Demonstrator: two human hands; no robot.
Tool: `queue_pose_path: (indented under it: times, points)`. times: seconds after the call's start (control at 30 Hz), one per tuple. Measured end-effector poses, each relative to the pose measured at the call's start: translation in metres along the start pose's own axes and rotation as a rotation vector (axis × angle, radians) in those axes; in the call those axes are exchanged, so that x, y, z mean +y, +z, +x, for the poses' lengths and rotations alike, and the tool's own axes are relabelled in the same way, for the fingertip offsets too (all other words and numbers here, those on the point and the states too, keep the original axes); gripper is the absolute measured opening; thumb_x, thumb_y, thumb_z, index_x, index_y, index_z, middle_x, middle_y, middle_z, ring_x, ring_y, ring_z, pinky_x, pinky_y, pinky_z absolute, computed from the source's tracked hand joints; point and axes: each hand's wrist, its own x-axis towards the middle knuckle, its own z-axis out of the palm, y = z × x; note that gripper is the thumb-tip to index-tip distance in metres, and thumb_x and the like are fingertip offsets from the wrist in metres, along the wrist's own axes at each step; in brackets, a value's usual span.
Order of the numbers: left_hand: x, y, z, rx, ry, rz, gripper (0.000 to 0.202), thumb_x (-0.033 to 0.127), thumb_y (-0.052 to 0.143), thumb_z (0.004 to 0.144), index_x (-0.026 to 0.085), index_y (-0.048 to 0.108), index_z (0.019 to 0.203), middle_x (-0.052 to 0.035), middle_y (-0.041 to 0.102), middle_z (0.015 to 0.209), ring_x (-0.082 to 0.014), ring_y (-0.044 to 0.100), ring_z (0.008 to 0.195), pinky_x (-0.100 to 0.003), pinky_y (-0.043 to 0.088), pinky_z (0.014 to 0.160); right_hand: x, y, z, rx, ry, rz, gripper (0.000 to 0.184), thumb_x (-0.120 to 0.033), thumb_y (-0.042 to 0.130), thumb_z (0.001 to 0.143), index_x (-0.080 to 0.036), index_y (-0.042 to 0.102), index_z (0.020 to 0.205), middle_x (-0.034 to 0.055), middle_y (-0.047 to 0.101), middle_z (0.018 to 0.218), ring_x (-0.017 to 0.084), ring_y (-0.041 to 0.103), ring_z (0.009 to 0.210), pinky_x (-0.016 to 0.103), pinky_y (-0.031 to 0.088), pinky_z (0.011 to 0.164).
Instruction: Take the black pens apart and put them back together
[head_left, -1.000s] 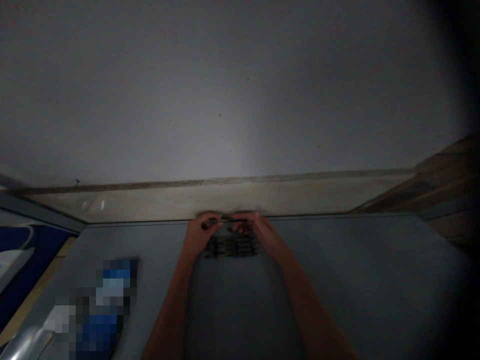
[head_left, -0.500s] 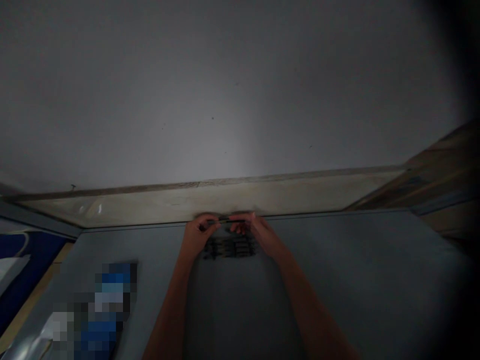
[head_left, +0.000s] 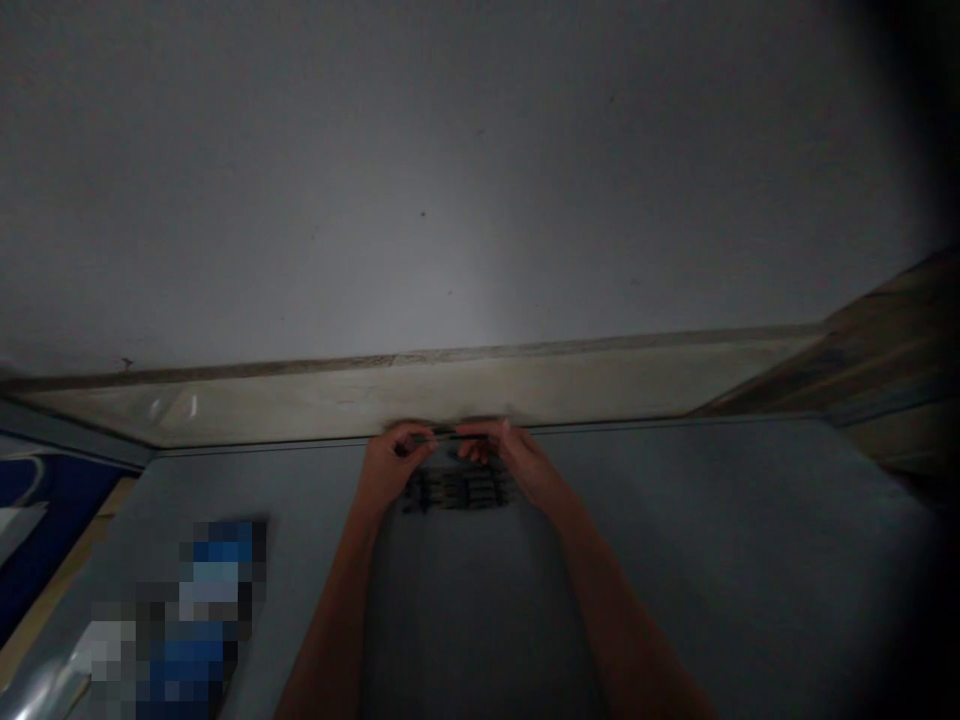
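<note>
Both hands are at the far edge of a grey table (head_left: 675, 520). My left hand (head_left: 390, 463) and my right hand (head_left: 506, 453) pinch a thin dark strip (head_left: 444, 434) between their fingertips, one at each end. Just below them, a flat dark row of small ridged pieces (head_left: 457, 490) lies on the table. It looks like plastic or metal, but the dim light hides the detail. Neither hand touches that row.
A blurred blue-and-white object (head_left: 199, 620) lies on the table at the near left. Behind the table stand a pale ledge (head_left: 450, 385) and a grey wall (head_left: 450, 200). Dark blue material (head_left: 45, 530) lies beyond the left edge, and wooden surfaces (head_left: 885, 350) show at the right.
The whole scene has shifted slightly left and up in the picture. Both hands still pinch the strip, and the row of pieces stays in place on the table.
</note>
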Motion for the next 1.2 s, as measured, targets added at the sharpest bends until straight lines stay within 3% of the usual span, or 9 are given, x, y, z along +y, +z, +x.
queue_pose_path:
  times: [0.1,0.2,0.37,0.47,0.63,0.8,1.03,1.13,1.2]
  points:
    - [0.0003,-0.0002,-0.0005,-0.011,-0.011,0.010,0.031,0.047,0.067,0.078,0.020,0.075,0.093,0.0042,0.054,0.057,-0.0110,0.047,0.055,-0.022,0.037,0.055,-0.0007,-0.0003,0.0000,-0.010,-0.006,0.010,0.055,-0.066,0.031,0.093,-0.035,0.073,0.110,0.0074,0.073,0.091,0.027,0.064,0.084,0.047,0.048,0.078]
    - [0.0009,-0.0006,-0.0006,-0.003,-0.001,0.041,0.033,0.048,0.060,0.084,0.019,0.076,0.085,0.0005,0.065,0.066,-0.0131,0.054,0.061,-0.024,0.040,0.059,-0.0026,0.0001,-0.0001,-0.020,-0.006,0.000,0.051,-0.067,0.032,0.093,-0.041,0.073,0.107,0.0069,0.073,0.090,0.028,0.063,0.082,0.049,0.048,0.076]
    - [0.0006,-0.0009,-0.0004,-0.007,-0.017,0.042,0.032,0.047,0.061,0.083,0.019,0.076,0.084,0.0000,0.067,0.066,-0.0143,0.058,0.063,-0.025,0.043,0.062,-0.0040,0.0011,-0.0003,-0.005,-0.010,-0.001,0.048,-0.066,0.033,0.093,-0.043,0.073,0.104,0.0062,0.074,0.089,0.028,0.063,0.081,0.050,0.047,0.076]
    - [-0.0001,-0.0010,0.0002,-0.009,-0.040,0.018,0.030,0.046,0.064,0.082,0.019,0.076,0.088,0.0010,0.065,0.065,-0.0134,0.056,0.061,-0.024,0.042,0.061,-0.0017,0.0006,0.0000,-0.007,-0.010,0.005,0.051,-0.065,0.032,0.094,-0.039,0.073,0.106,0.0060,0.074,0.090,0.027,0.064,0.082,0.048,0.047,0.077]
    - [0.0026,-0.0026,0.0007,-0.024,-0.044,0.026,0.029,0.046,0.065,0.081,0.020,0.076,0.087,0.0031,0.058,0.061,-0.0116,0.051,0.059,-0.023,0.038,0.059,-0.0004,0.0005,0.0003,0.005,-0.036,-0.009,0.048,-0.068,0.034,0.092,-0.042,0.073,0.104,0.0063,0.074,0.089,0.026,0.064,0.081,0.046,0.049,0.075]
    - [0.0061,-0.0041,0.0005,-0.030,-0.046,0.005,0.026,0.042,0.067,0.079,0.019,0.075,0.087,0.0054,0.049,0.056,-0.0100,0.044,0.055,-0.023,0.035,0.057,-0.0032,0.0013,-0.0001,0.003,-0.012,0.010,0.054,-0.068,0.034,0.092,-0.034,0.074,0.106,0.0061,0.074,0.084,0.025,0.064,0.078,0.044,0.049,0.074]
    - [0.0015,-0.0013,-0.0001,-0.013,-0.014,-0.050,0.023,0.039,0.070,0.077,0.019,0.074,0.088,0.0071,0.041,0.055,-0.0091,0.039,0.054,-0.022,0.033,0.056,0.0001,-0.0002,0.0002,0.003,-0.021,0.004,0.049,-0.066,0.034,0.093,-0.039,0.074,0.105,0.0058,0.074,0.086,0.025,0.064,0.079,0.044,0.049,0.075]
    - [-0.0001,-0.0005,0.0000,-0.021,-0.022,-0.051,0.027,0.041,0.071,0.076,0.020,0.074,0.093,0.0075,0.043,0.054,-0.0094,0.040,0.053,-0.022,0.034,0.055,-0.0002,-0.0004,0.0005,0.003,-0.020,0.008,0.054,-0.067,0.034,0.093,-0.034,0.074,0.107,0.0065,0.073,0.086,0.025,0.064,0.080,0.043,0.049,0.075]
    - [0.0001,-0.0006,0.0003,-0.012,-0.024,-0.031,0.031,0.044,0.068,0.079,0.020,0.074,0.096,0.0054,0.052,0.057,-0.0108,0.046,0.055,-0.022,0.037,0.057,-0.0012,0.0001,0.0007,0.006,-0.016,0.012,0.055,-0.067,0.034,0.093,-0.033,0.074,0.106,0.0064,0.073,0.084,0.025,0.064,0.078,0.042,0.048,0.073]
